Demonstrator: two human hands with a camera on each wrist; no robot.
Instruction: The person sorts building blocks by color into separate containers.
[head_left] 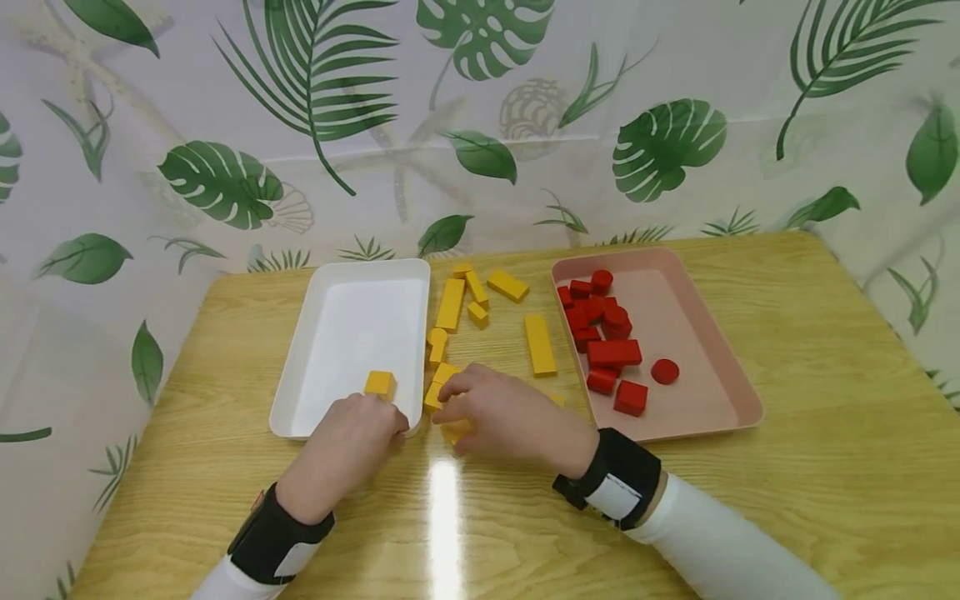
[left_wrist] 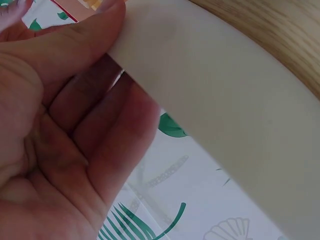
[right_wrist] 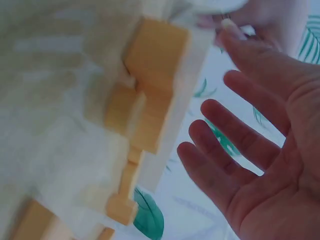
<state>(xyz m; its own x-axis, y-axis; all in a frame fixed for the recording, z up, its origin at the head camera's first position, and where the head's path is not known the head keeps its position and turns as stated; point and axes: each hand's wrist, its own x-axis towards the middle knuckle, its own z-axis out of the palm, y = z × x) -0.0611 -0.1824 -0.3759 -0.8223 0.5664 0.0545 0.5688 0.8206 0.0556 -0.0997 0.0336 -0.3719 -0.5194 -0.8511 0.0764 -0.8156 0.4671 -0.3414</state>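
Left hand [head_left: 350, 448] pinching smooth white tray [head_left: 352, 325] by its edge, right hand [head_left: 502, 414] loosely spread, empty, near angular yellow blocks [head_left: 434, 396]

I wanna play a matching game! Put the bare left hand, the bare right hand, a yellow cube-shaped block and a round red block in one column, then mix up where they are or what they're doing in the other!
Column one
1. Bare left hand
2. Leftmost yellow cube-shaped block
3. Bare right hand
4. Round red block, the one apart from the other red blocks

Column two
A. Inside the pink rectangular tray
B. Gripping the rim of a tray
C. Close to loose yellow blocks, holding nothing
D. Inside the white rectangular tray

Right pairs: 1-B, 2-D, 3-C, 4-A
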